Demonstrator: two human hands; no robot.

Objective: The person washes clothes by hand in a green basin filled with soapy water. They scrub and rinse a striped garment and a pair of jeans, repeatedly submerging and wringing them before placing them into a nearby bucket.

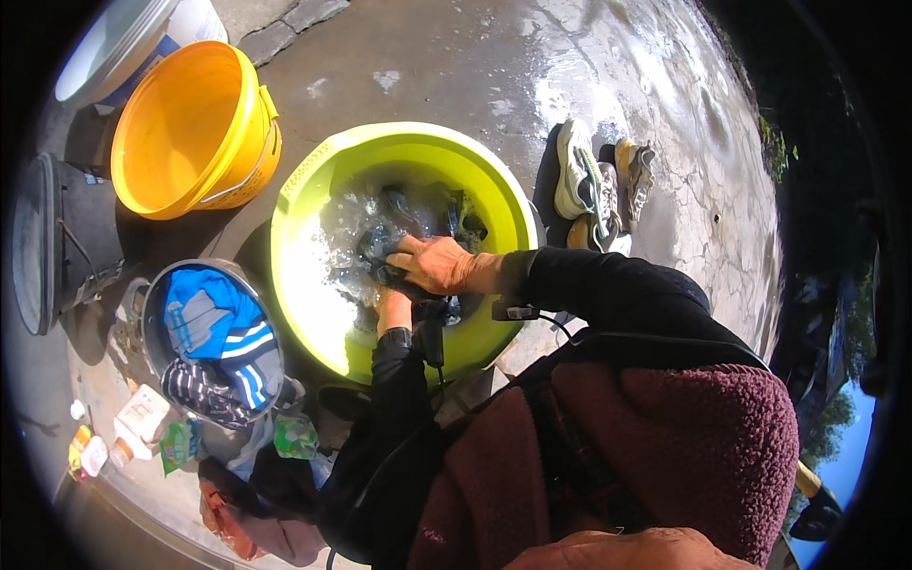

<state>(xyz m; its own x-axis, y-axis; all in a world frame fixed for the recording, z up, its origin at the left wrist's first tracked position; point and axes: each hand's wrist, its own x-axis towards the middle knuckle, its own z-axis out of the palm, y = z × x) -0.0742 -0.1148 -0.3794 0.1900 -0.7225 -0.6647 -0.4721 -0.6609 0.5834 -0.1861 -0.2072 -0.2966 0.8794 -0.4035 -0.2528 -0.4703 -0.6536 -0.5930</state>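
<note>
A yellow bucket [180, 123] and metal pot [155, 330] stand left of the lime basin [510, 228], shoes [577, 176] right; inside, the right hand [437, 264] clutches dark cloth [374, 247], axis unclear; the left hand's [393, 308] grip is hidden.

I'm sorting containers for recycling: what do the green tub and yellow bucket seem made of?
Green tub: probably smooth, satin plastic, from its even colour and moulded-looking rim. Yellow bucket: likely smooth, glossy plastic, given one colour inside and out.

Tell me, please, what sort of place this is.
Probably an outdoor yard: there is cracked concrete, blue sky at the lower right, and strong sunlight on the tub.
</note>
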